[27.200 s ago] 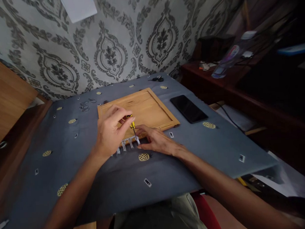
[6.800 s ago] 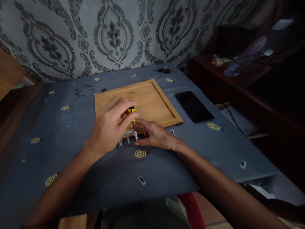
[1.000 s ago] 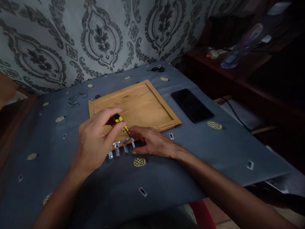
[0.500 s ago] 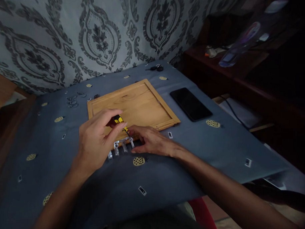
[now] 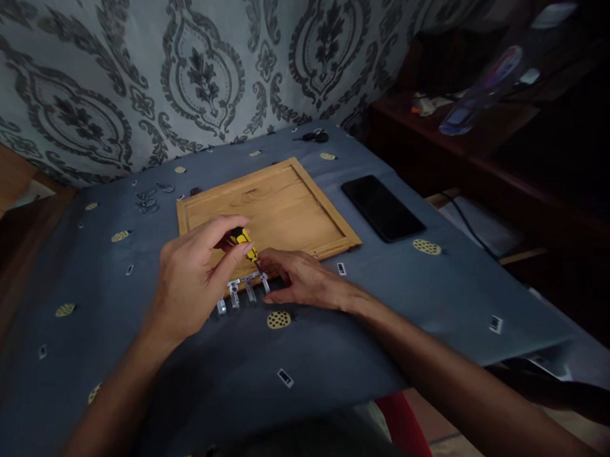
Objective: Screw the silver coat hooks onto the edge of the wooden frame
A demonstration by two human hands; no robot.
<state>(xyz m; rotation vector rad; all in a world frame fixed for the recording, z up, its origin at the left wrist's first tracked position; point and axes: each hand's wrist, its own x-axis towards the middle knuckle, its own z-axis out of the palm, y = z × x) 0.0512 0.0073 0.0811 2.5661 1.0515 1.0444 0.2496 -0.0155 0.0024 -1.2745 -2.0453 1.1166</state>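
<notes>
A short yellow and black screwdriver (image 5: 246, 247) is gripped between the thumb and fingers of my left hand (image 5: 194, 272). Its tip points down at the right end of a metal hook rack (image 5: 247, 282), which lies along the near edge of a framed wooden board (image 5: 274, 203). Several flat hooks stick out from the rack toward me. My right hand (image 5: 299, 279) is at that same end, with thumb and fingers around the last hook and the board's edge. The fingertips beside the screwdriver tip are partly hidden.
Right of the board lies a black phone (image 5: 383, 208). Keys (image 5: 314, 135) rest near the back edge of the blue tablecloth (image 5: 339, 360). Loose metal rings or hooks (image 5: 146, 202) lie at the left. A plastic bottle (image 5: 483, 89) is on the dark red furniture.
The yellow handle has turned slightly in my left fingers. The whole view has shifted a little; my right hand keeps its place at the rack.
</notes>
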